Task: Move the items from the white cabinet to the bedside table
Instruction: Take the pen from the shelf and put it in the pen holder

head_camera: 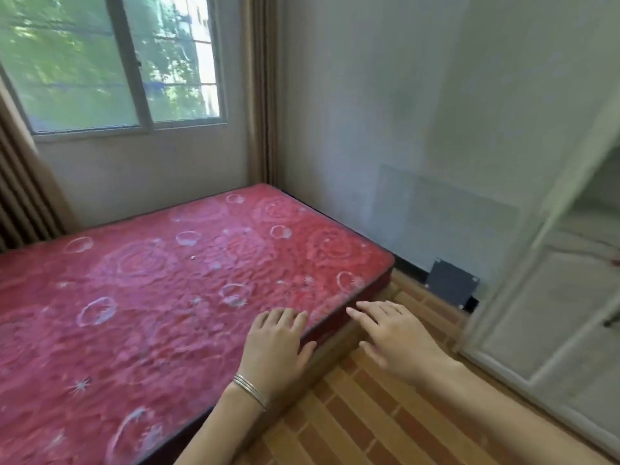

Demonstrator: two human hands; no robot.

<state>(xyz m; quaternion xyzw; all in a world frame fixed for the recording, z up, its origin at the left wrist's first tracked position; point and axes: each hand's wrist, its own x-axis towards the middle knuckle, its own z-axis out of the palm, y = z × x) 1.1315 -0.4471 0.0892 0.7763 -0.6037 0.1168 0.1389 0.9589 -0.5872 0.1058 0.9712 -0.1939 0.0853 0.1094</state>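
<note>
My left hand (276,344), with thin bangles at the wrist, hovers over the near corner of the red mattress (151,297), fingers relaxed and holding nothing. My right hand (396,337) is spread in the air just right of that corner, above the floor, also holding nothing. The white cabinet (563,297) stands blurred along the right edge, its door panels facing me and an open shelf space showing higher up. No bedside table is in view, and I cannot make out any items in the cabinet.
A window (114,62) with brown curtains on both sides fills the back wall. A dark panel (451,283) leans at the wall's foot between bed and cabinet. Brick-patterned floor (385,417) runs between the bed and the cabinet.
</note>
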